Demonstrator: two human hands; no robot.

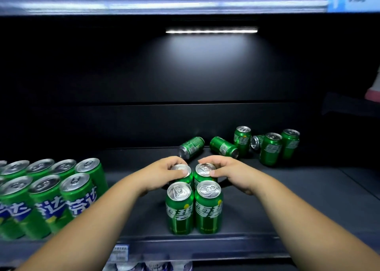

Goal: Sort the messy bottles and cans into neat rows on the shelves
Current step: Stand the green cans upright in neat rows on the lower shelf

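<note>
Two green cans stand side by side at the shelf's front, the left front can and the right front can. Directly behind them stand two more. My left hand grips the top of the left rear can. My right hand grips the top of the right rear can. Farther back lie two fallen cans. A loose cluster of cans stands at the back right, with one tipped among them.
Neat rows of green cans with blue labels fill the shelf's left side. The dark shelf floor stretches right of my hands. A price tag strip runs along the front edge. A light bar glows above.
</note>
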